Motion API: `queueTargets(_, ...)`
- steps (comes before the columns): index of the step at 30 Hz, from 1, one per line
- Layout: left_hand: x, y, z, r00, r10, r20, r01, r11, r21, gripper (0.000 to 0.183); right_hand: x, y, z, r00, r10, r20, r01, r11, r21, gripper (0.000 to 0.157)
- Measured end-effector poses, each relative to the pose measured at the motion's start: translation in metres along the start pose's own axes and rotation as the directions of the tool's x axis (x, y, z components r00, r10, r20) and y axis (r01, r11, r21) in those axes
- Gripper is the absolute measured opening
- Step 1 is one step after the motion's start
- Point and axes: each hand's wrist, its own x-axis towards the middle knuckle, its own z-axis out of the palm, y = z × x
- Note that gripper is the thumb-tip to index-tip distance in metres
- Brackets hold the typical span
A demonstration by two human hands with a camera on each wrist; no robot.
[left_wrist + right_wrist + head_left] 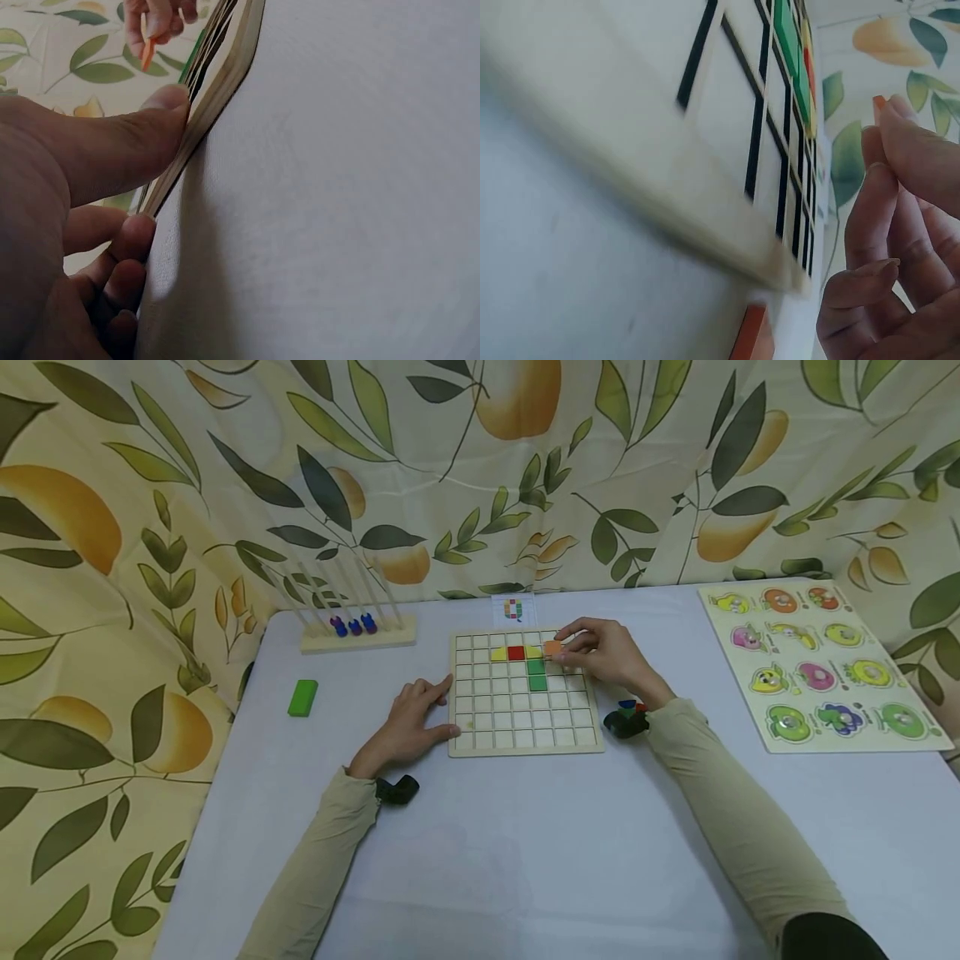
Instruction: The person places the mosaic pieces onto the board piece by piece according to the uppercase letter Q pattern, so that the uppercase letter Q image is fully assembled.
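Observation:
A wooden grid board (487, 739) lies on the white-covered table. Along its upper part sit two yellow tiles (498, 654), a red tile (516, 653) between them, and green tiles (536, 675) in a column below the right yellow one. My left hand (408, 722) steadies the board's left side, fingers spread, with the thumb (161, 124) against the edge. Between thumb and fingertips, my right hand (611, 652) pinches an orange square tile (552, 648) over the board's upper right. In the right wrist view only a sliver of this orange tile (879, 107) shows.
Behind the board stands a small pattern card (513, 609). To the left are a peg stand (358, 635) with blue and purple beads and a green block (302, 697). A fruit picture board (757, 693) lies at right. Small coloured pieces (628, 703) are partly hidden by the right wrist.

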Motion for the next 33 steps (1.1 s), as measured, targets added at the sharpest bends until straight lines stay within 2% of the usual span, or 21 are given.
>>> queueTargets(10, 0.000, 0.000, -0.002, 1.000, 0.025, 0.001, -0.025, 1.000, 0.013, 0.093, 0.007, -0.011, 0.015, 0.998, -0.026, 0.050, 0.025, 0.999, 0.020, 0.035)
queueTargets(20, 0.002, 0.001, -0.003, 1.000, -0.010, 0.016, 0.010, 1.000, 0.000, 0.094, 0.013, -0.020, 0.027, 0.996, -0.061, 0.071, 0.063, 0.998, -0.019, 0.033)
queueTargets(33, 0.003, 0.000, -0.003, 1.000, -0.017, 0.015, 0.017, 1.000, 0.000, 0.095, 0.022, -0.029, 0.044, 0.987, -0.124, 0.103, 0.130, 0.990, -0.054, 0.032)
